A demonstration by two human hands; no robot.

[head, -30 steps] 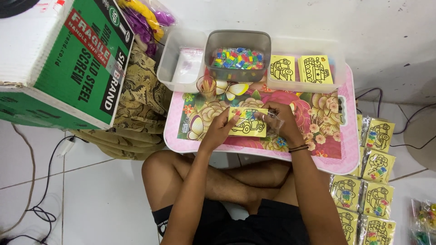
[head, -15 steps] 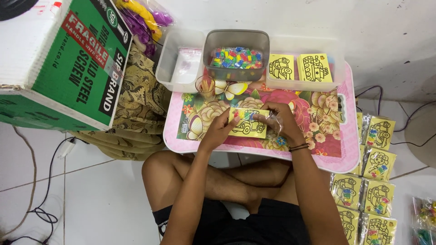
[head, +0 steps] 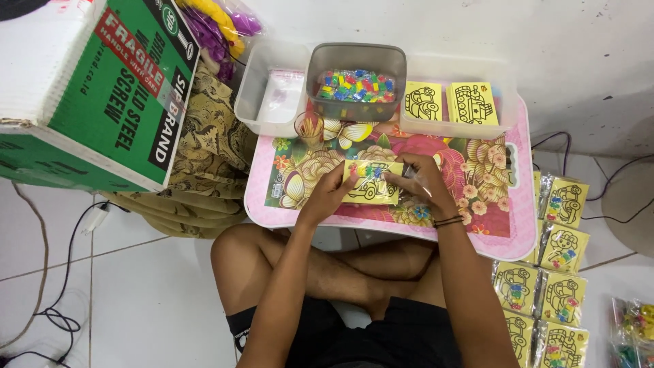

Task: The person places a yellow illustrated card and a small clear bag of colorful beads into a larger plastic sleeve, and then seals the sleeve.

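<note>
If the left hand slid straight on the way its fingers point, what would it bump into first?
Probably the right hand: the left hand points up and rightward across the yellow picture card both hold. Depth is unclear.

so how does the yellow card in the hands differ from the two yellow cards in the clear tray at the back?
The held yellow card lies flat on the floral lap table, gripped by the left hand and right hand; the tray cards sit untouched in the clear tray. The held card shows small coloured bits at its top edge; the tray cards show only black line art. The held card lies landscape; the tray cards sit nearly square-on. All are yellow with vehicle outline drawings.
</note>
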